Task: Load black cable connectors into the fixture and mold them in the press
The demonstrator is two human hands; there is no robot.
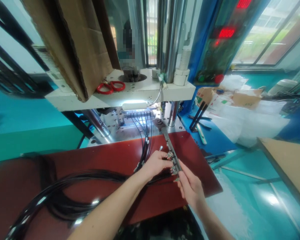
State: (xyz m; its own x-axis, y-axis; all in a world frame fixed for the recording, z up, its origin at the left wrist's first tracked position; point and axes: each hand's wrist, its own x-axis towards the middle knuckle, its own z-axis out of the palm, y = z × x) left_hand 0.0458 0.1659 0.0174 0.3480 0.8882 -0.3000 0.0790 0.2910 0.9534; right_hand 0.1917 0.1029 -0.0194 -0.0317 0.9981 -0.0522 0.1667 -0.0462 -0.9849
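My left hand (155, 165) pinches a small metal connector on the end of a black cable, right against a narrow metal fixture bar (170, 149) lying on the dark red work surface (110, 160). My right hand (191, 187) grips the near end of that bar, fingers closed round it. A thick bundle of black cables (65, 190) sweeps from the lower left towards my left hand. Several more black cables (143, 133) run up from the bar into the press under its lamp.
A vertical press with steel columns (173, 40) stands ahead, red-handled scissors (111, 87) on its white ledge. Cardboard (75, 43) leans at upper left. A control panel with red digits (226, 32) is on the right, white plastic bags (247, 120) and a brown board (287, 163) beyond.
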